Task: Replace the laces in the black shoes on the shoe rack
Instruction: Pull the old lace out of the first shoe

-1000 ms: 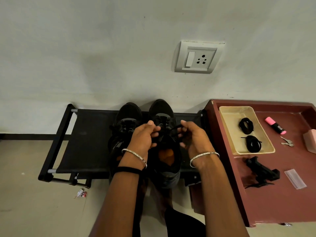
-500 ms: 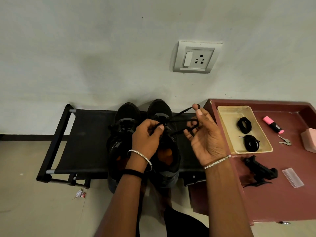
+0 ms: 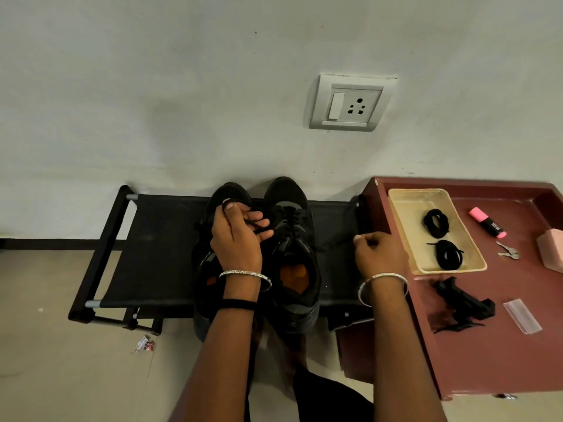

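Two black shoes stand side by side on the black shoe rack [image 3: 158, 239], toes to the wall. My left hand [image 3: 236, 236] hovers over the left shoe [image 3: 225, 193] and grips a black lace end [image 3: 262, 229] that runs from the right shoe [image 3: 289, 214]. My right hand [image 3: 377, 254] is low at the rack's right end, fingers curled and pinching the lace's other end, which stretches thinly toward the right shoe. Two coiled black laces [image 3: 435, 222] [image 3: 449, 254] lie in a yellow tray [image 3: 405, 202].
The tray sits on a maroon table [image 3: 487, 360] right of the rack, with a pink highlighter [image 3: 487, 222], keys [image 3: 507, 252], a pink block [image 3: 551, 251], a black clamp-like tool [image 3: 463, 304] and a clear packet [image 3: 522, 315]. A wall socket [image 3: 350, 105] is above. Litter [image 3: 144, 344] lies on the floor.
My right hand dropped from above the right shoe down and right to the rack's end, drawing the lace out. My left hand moved left over the left shoe with the other end.
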